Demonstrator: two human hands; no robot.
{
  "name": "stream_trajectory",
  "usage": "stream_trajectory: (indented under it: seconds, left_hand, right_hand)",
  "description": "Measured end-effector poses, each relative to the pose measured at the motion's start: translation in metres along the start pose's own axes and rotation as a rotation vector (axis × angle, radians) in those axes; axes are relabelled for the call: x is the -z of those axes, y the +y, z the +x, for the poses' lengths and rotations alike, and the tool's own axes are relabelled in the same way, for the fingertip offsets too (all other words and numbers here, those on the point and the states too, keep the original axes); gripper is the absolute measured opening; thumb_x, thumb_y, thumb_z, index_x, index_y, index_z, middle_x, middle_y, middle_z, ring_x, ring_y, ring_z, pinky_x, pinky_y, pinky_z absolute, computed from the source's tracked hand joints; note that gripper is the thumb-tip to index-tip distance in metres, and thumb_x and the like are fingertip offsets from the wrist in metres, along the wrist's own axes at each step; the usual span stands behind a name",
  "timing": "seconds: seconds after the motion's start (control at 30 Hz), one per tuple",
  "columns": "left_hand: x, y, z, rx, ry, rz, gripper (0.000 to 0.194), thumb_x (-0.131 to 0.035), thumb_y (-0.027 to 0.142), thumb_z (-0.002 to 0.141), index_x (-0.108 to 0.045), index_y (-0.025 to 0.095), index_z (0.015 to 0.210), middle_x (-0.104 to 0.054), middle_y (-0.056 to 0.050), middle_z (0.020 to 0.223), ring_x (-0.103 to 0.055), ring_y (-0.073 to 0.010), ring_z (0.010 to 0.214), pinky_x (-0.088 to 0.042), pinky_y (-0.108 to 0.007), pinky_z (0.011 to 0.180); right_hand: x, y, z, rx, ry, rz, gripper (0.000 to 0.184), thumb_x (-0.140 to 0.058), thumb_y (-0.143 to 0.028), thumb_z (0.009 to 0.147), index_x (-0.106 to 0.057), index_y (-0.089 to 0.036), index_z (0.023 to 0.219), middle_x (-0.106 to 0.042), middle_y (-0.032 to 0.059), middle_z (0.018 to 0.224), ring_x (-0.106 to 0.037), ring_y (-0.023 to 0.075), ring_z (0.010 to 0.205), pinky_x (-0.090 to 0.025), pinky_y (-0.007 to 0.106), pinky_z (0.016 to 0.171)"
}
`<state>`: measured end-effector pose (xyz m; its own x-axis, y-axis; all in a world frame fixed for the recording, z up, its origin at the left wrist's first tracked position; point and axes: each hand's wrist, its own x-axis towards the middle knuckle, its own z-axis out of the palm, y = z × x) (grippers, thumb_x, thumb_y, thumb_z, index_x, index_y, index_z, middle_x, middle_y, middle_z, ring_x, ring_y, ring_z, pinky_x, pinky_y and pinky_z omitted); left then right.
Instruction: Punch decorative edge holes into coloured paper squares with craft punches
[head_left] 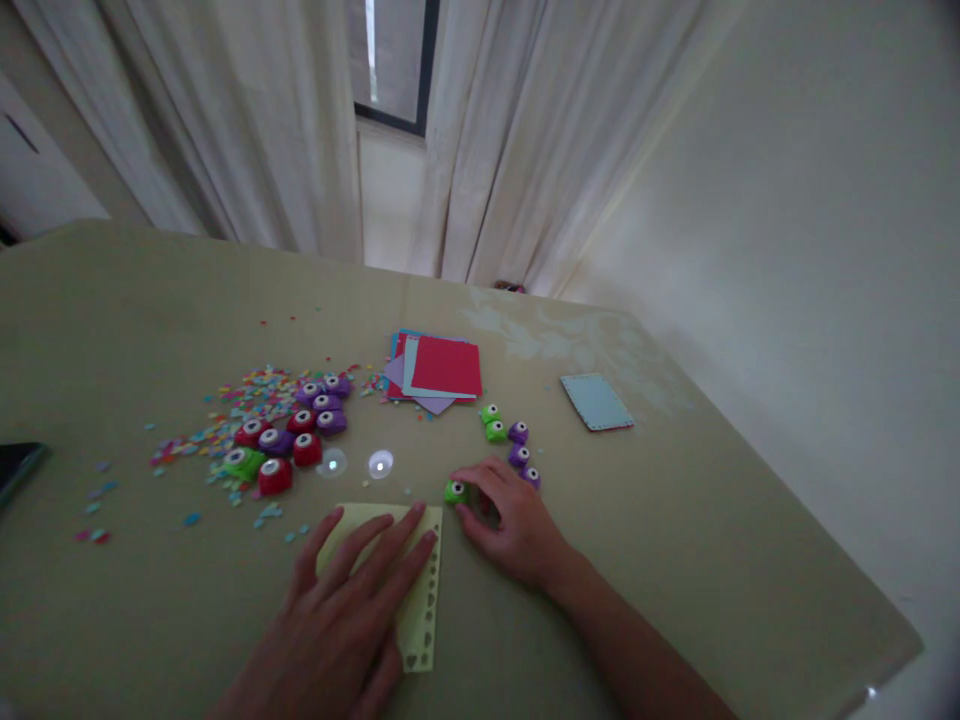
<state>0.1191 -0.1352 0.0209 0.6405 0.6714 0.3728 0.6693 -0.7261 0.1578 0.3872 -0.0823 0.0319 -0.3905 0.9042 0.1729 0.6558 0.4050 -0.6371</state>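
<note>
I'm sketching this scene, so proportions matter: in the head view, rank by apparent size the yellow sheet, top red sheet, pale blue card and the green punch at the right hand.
1. Yellow sheet, even partly covered
2. Red sheet
3. Pale blue card
4. Green punch

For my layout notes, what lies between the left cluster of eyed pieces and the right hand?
Two pale round discs, a few paper bits and, at the right hand, a green eyed piece, in the head view.

Flat on the desk (675, 540), yellow paper (415, 612) with shapes punched along its right edge; just beside, green one-eyed punch (456, 492).
</note>
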Motion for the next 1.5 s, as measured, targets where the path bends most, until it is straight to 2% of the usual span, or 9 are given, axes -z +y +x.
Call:
stream_trajectory:
  seconds: [0.3, 0.47, 0.67, 0.83, 1.03, 1.1, 1.23, 1.4, 1.5]
  left_hand:
    - [-0.007, -0.006, -0.006, 0.213, 0.036, 0.043, 0.053, -0.060, 0.033, 0.102, -0.056, 0.030, 0.155, -0.073, -0.006, 0.139, -0.064, -0.0316, 0.126, -0.034, -0.049, 0.119]
    - [-0.006, -0.010, -0.007, 0.093, -0.054, -0.013, 0.066, -0.054, 0.016, 0.096, -0.051, 0.033, 0.160, -0.063, -0.001, 0.158, -0.057, -0.0267, 0.141, -0.025, -0.047, 0.127]
    - [-0.009, -0.015, -0.006, 0.197, 0.006, 0.022, 0.055, -0.054, 0.025, 0.104, -0.053, 0.030, 0.159, -0.063, -0.004, 0.159, -0.062, -0.0270, 0.137, -0.032, -0.046, 0.124]
    - [-0.011, -0.026, -0.007, 0.150, -0.048, -0.117, 0.069, -0.041, 0.007, 0.102, -0.040, 0.029, 0.168, -0.055, 0.000, 0.167, -0.049, -0.0178, 0.154, -0.026, -0.038, 0.132]
    - [-0.002, -0.036, -0.006, 0.137, -0.130, -0.144, 0.069, -0.065, 0.050, 0.106, -0.041, 0.031, 0.168, -0.049, -0.004, 0.172, -0.049, -0.0276, 0.156, -0.035, -0.049, 0.132]
    - [0.001, -0.039, -0.007, 0.112, -0.150, -0.194, 0.069, -0.063, 0.051, 0.107, -0.039, 0.033, 0.169, -0.048, -0.002, 0.173, -0.047, -0.0269, 0.158, -0.034, -0.049, 0.134]
    - [0.004, -0.047, -0.010, 0.241, -0.044, -0.334, 0.048, -0.045, 0.033, 0.115, -0.048, 0.037, 0.163, -0.054, 0.003, 0.168, -0.050, -0.0208, 0.156, -0.040, -0.042, 0.131]
    - [0.011, -0.063, -0.012, 0.278, -0.076, -0.411, 0.045, -0.049, 0.043, 0.114, -0.055, 0.042, 0.158, -0.060, 0.005, 0.163, -0.058, -0.0267, 0.150, -0.045, -0.052, 0.127]
    - [0.023, -0.076, -0.010, 0.509, 0.036, -0.504, 0.046, -0.037, 0.042, 0.116, -0.054, 0.037, 0.159, -0.055, 0.003, 0.167, -0.053, -0.0270, 0.154, -0.043, -0.052, 0.128]
  right_hand:
    - [0.002, 0.002, -0.003, -0.004, 0.007, 0.100, 0.031, -0.068, -0.018, 0.099, -0.072, -0.023, 0.130, -0.072, 0.0090, 0.119, -0.068, 0.0213, 0.096, -0.057, 0.033, 0.085]
    - [0.002, 0.001, -0.003, -0.015, 0.006, 0.096, 0.029, -0.071, -0.020, 0.096, -0.072, -0.022, 0.125, -0.072, 0.0089, 0.114, -0.068, 0.0219, 0.095, -0.056, 0.033, 0.086]
    - [0.005, 0.001, -0.003, 0.046, -0.032, 0.093, 0.031, -0.071, -0.019, 0.094, -0.071, -0.021, 0.126, -0.072, 0.0088, 0.114, -0.069, 0.0227, 0.099, -0.055, 0.034, 0.087]
    - [0.008, 0.000, -0.003, 0.108, -0.112, 0.066, 0.028, -0.074, -0.027, 0.093, -0.071, -0.022, 0.121, -0.073, 0.0082, 0.108, -0.070, 0.0243, 0.096, -0.054, 0.035, 0.086]
    - [0.010, 0.001, -0.004, 0.158, -0.136, 0.063, 0.026, -0.073, -0.026, 0.093, -0.070, -0.022, 0.118, -0.074, 0.0083, 0.107, -0.069, 0.0246, 0.095, -0.052, 0.035, 0.082]
    - [0.009, 0.001, -0.004, 0.170, -0.131, 0.063, 0.027, -0.073, -0.026, 0.093, -0.070, -0.022, 0.119, -0.074, 0.0081, 0.106, -0.069, 0.0246, 0.094, -0.052, 0.035, 0.081]
    - [0.010, 0.001, -0.004, 0.156, -0.134, 0.078, 0.027, -0.071, -0.025, 0.095, -0.069, -0.022, 0.122, -0.073, 0.0083, 0.109, -0.069, 0.0242, 0.096, -0.052, 0.035, 0.083]
    - [0.010, 0.000, -0.003, 0.148, -0.121, 0.093, 0.028, -0.071, -0.024, 0.095, -0.070, -0.022, 0.123, -0.073, 0.0083, 0.109, -0.069, 0.0237, 0.096, -0.053, 0.034, 0.083]
    - [0.009, 0.001, -0.004, 0.141, -0.116, 0.101, 0.030, -0.072, -0.022, 0.095, -0.069, -0.022, 0.124, -0.072, 0.0083, 0.110, -0.068, 0.0228, 0.093, -0.052, 0.033, 0.082]
